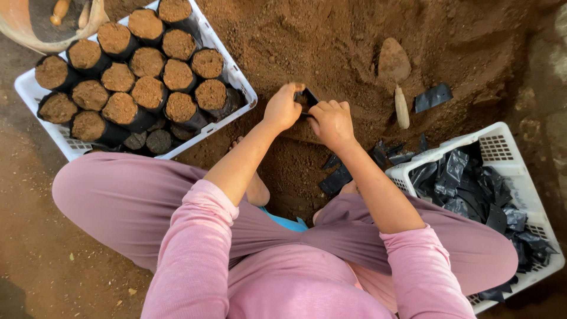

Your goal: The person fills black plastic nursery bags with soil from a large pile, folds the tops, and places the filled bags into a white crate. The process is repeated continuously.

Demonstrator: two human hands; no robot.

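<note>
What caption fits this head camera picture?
Both hands, left and right, hold a black bag open over soil.

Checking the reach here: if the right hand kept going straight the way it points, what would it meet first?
The right hand points up-left, so it would first meet the small black bag it already holds, then probably the left hand.

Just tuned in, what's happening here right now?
A person sits on the ground before a mound of soil. The left hand and right hand together hold a small black plastic bag open against the soil. A trowel lies on the mound nearby. The white crate on the left holds soil-filled bags; the white basket on the right holds empty black bags.
</note>
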